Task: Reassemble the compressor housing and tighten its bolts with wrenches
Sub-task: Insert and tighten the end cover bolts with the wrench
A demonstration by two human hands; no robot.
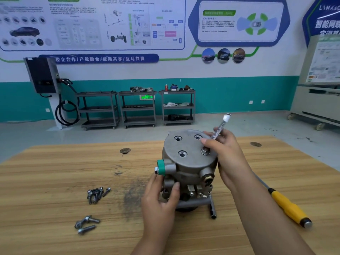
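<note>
A grey metal compressor housing (187, 162) stands upright on the wooden table (55, 172), its round cover on top showing three open bolt holes and one bolt (205, 150) seated at the right. My left hand (161, 196) grips the housing's lower left side below a green cap (161, 167). My right hand (226, 153) holds a slim silver wrench (220, 127) that slants up and right, its lower end above the seated bolt.
Two piles of loose bolts lie left of the housing, one pile (97, 195) nearer it and another (86, 224) toward me. A yellow-handled screwdriver (288, 207) lies at the right. A dark socket bar (212, 208) rests at the housing's base. Tool carts (138, 107) stand at the far wall.
</note>
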